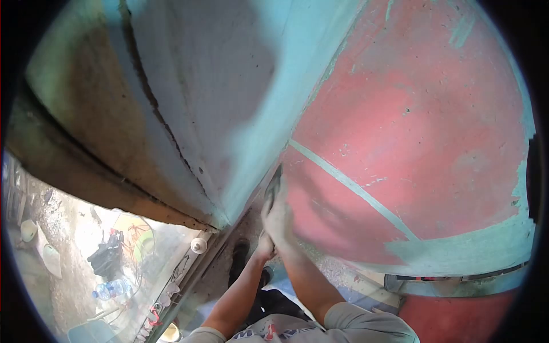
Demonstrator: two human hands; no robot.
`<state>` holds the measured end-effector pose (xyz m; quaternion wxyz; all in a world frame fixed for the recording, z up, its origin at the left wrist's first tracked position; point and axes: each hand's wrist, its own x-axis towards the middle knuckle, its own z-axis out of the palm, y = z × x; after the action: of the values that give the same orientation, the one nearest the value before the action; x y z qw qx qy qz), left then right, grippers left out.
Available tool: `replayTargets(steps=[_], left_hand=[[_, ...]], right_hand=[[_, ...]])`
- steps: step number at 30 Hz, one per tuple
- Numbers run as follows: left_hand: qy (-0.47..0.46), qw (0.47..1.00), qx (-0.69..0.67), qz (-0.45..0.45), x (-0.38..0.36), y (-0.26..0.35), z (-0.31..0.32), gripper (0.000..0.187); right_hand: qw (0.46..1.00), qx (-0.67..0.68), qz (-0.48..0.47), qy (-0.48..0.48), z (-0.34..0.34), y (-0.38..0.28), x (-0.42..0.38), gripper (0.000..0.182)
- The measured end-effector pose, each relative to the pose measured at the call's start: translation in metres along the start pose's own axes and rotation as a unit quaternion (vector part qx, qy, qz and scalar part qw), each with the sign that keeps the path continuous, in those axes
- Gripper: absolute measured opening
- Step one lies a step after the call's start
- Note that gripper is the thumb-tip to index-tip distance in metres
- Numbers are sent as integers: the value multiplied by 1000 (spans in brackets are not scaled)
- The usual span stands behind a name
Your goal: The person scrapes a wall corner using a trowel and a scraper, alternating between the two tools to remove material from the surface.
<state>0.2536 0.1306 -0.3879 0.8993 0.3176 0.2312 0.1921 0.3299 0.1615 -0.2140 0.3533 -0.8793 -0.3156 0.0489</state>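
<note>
My right hand [278, 220] is wrapped round a dark, narrow object [277, 178] at the inner edge of a large red panel [366, 143]. Just below and to the left, my left hand [265, 244] is against my right wrist or palm; its fingers are mostly hidden. The red panel has a pale green stripe and pale green edges. Left of both hands, a pale blue and grey panel [229, 86] slopes down to a corner. What exactly the dark object is cannot be made out.
On the ground at the lower left lie a plastic bottle [112, 288], a black bag-like item [106, 256] and cables. A rail [197, 273] runs beside a round white fitting [198, 245]. A curved rim [463, 284] lies below the red panel.
</note>
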Motion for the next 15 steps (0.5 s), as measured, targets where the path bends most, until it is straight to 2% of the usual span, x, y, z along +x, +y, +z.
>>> replayTargets(steps=[1, 3, 6, 7, 10, 11, 12, 13, 14, 15], left_hand=[[-12, 998, -62, -14, 1, 43, 41, 50], [-32, 997, -32, 61, 17, 91, 86, 48], [44, 993, -113, -14, 44, 112, 119, 45], [81, 986, -139, -50, 49, 110, 120, 44], [84, 987, -129, -37, 22, 54, 76, 40], [82, 987, -137, -36, 9, 38, 67, 39], [116, 944, -271, -147, 1, 5, 47, 36], [215, 940, -225, -136, -13, 10, 58, 34], [187, 951, -213, -123, -17, 16, 54, 34], [154, 960, -205, -110, -23, 16, 49, 34]], right_hand=[[999, 27, -25, 30, -21, -15, 11, 68], [982, 70, -118, 129, -60, -54, 37, 64], [971, 95, -160, 150, -82, -73, 65, 61], [977, 89, -141, 131, -71, -63, 70, 63], [993, 48, -92, 64, -12, -6, 48, 79], [989, -45, 56, -129, 2, 15, 36, 77], [985, -88, 41, -142, 44, 55, 25, 73], [989, -81, 3, -120, 55, 63, 11, 70], [992, -75, -36, -98, 65, 71, -3, 68], [992, -65, -14, -107, 52, 56, -8, 67]])
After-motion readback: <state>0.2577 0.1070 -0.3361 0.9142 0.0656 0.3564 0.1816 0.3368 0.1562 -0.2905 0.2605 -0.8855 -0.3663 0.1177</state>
